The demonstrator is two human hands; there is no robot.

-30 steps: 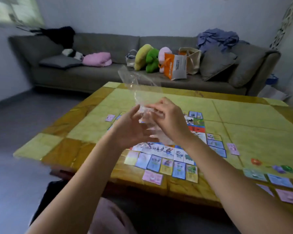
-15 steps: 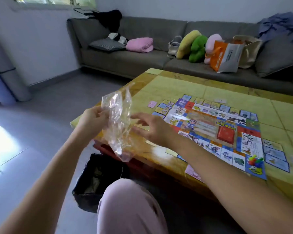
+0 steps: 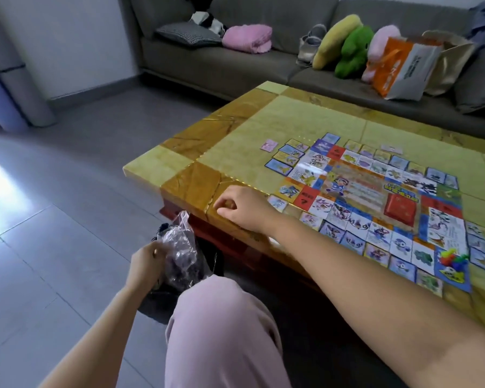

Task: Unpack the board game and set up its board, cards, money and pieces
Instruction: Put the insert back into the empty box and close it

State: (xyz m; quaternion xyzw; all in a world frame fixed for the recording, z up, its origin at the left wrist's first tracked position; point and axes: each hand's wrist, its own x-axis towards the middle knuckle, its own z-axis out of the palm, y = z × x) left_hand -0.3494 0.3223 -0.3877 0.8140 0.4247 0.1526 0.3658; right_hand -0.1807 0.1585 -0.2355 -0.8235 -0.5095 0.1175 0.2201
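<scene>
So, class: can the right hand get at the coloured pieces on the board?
Probably yes: the right hand looks empty, and the coloured pieces sit uncovered on the board, with nothing standing between.

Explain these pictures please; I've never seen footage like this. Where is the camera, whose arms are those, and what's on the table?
No machine here: a person wears a camera on the head, so you look down along their own arms. The left hand grips a crumpled clear plastic bag low beside the table, above a dark bin. The right hand rests on the table edge, fingers loosely curled, holding nothing I can see. On the table lies a colourful game board with cards laid round it and a small heap of coloured pieces on one corner.
</scene>
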